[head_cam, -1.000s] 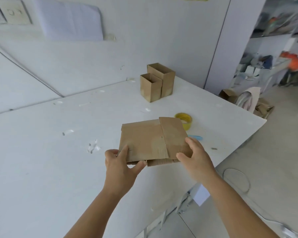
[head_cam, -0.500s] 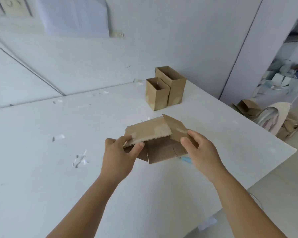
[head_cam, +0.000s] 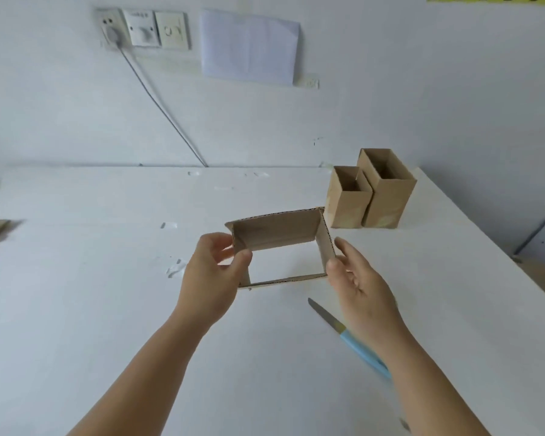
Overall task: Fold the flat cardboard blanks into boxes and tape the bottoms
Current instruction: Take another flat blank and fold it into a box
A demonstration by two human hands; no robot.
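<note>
Cardboard sleeve is hanging squared-open above the table. Left hand is pinching its left wall; right hand is bracing the right wall, fingers straight. Judged light, crushable: hold corners, not panels.

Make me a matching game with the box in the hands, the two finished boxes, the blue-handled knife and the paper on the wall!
Things:
1. cardboard sleeve
2. two standing boxes
3. knife
4. paper sheet

Places or states:
A. stuck on the wall beside the switches
B. lying flat on the table, under the right forearm
C. opened into a tube you can see through, between left hand and right hand
D. upright, side by side near the far table corner

Pairs: 1-C, 2-D, 3-B, 4-A
</note>
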